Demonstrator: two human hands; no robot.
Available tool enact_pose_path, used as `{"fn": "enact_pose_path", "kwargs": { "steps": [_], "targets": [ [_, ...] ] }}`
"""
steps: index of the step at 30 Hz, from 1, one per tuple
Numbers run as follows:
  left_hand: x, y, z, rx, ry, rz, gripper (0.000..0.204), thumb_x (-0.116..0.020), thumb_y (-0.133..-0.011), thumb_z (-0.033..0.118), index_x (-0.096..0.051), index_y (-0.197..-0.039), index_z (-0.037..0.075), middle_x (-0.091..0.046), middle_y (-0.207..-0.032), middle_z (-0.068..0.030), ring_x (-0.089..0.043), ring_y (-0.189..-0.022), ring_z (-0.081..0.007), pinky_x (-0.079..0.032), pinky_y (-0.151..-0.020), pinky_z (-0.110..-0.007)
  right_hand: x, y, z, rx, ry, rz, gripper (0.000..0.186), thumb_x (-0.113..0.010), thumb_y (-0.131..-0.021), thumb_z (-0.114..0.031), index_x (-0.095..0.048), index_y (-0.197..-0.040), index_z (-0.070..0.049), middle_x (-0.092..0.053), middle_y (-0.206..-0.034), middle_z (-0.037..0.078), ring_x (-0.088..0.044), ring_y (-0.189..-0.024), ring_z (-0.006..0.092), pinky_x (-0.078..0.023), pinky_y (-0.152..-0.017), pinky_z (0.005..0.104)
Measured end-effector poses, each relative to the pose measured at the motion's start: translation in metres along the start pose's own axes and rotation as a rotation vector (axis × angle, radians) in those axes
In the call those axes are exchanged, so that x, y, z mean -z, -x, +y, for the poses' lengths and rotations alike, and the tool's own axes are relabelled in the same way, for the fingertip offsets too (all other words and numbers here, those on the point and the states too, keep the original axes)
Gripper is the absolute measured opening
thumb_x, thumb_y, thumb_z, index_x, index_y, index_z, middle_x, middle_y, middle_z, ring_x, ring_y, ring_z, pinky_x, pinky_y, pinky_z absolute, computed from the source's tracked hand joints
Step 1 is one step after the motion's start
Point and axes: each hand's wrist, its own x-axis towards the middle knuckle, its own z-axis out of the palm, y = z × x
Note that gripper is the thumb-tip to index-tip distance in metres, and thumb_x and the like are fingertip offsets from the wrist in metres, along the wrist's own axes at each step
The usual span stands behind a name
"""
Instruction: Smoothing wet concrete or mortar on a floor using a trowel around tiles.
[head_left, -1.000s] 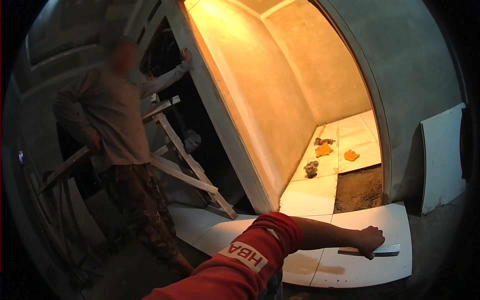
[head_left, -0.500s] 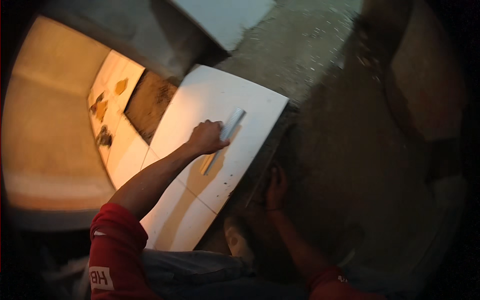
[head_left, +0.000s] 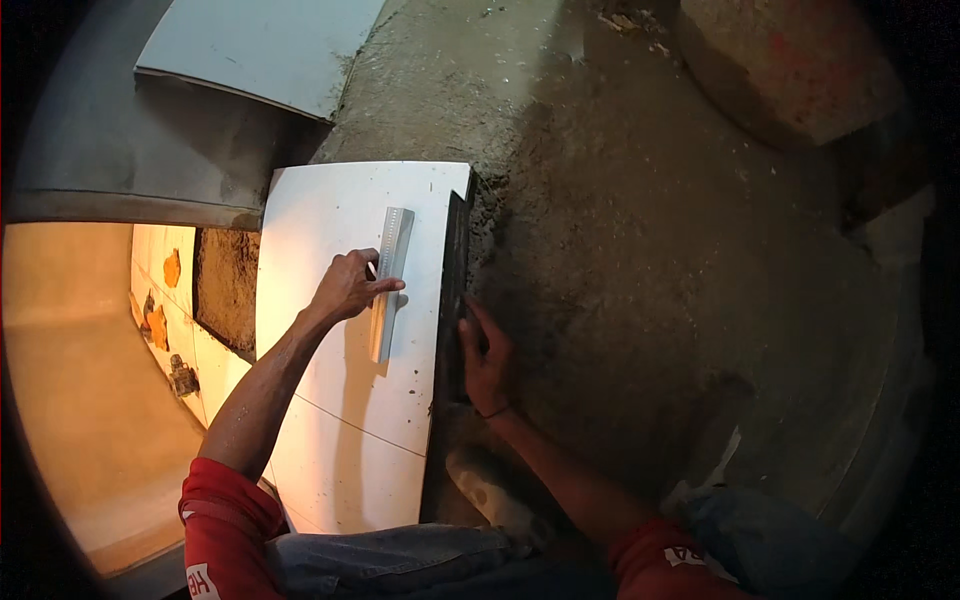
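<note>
My left hand [head_left: 350,287] grips a short silver metal bar [head_left: 393,250] with a row of small marks along one edge. The bar is over the large white tile [head_left: 320,220], and its shadow falls on the tile. At the tile's right edge, my right hand [head_left: 487,360] has its thumb and fingers on the side of a long dark flat strip [head_left: 455,260]. That strip runs along the tile's edge and overlaps its far right corner. Deep shadow hides its lower end and part of my right fingertips.
Wet grey mortar [head_left: 620,230] spreads to the right. Another white slab [head_left: 260,50] lies at the far left. Lit tiles with orange-brown lumps [head_left: 158,325] and a dark lump [head_left: 183,375] border a bare soil gap [head_left: 228,280]. A large rounded object [head_left: 790,70] stands at far right.
The view has turned and shifted. My right hand and the dark strip are now close against the tile's right edge. The left hand still holds the bar over the tile.
</note>
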Motion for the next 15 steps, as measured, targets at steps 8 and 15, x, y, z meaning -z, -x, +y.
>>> {"fn": "enact_pose_path", "kwargs": {
  "steps": [8, 15],
  "targets": [
    [0.008, -0.007, 0.01, 0.065, 0.07, -0.084, 0.05, -0.085, -0.074, 0.036, -0.068, -0.095, -0.006, -0.069, -0.068, -0.0176, -0.069, -0.056, -0.0206, -0.055, -0.052, -0.032, 0.006, -0.028, 0.007, 0.011, 0.008, 0.081, 0.038, -0.054, -0.102, -0.025, -0.06, -0.13, 0.0, -0.065, -0.125, 0.022, -0.062, -0.117, 0.03, -0.046, -0.099, 0.0361],
    [0.008, -0.01, 0.007, 0.086, 0.187, -0.138, 0.053, -0.087, -0.073, 0.034, -0.068, -0.102, -0.005, -0.069, -0.07, -0.0153, -0.068, -0.055, -0.0188, -0.055, -0.049, -0.03, -0.008, -0.028, 0.009, -0.136, 0.041, -0.033, 0.037, -0.054, -0.102, -0.025, -0.061, -0.129, -0.001, -0.067, -0.117, 0.025, -0.065, -0.113, 0.0316, -0.049, -0.095, 0.0363]
  ]
}}
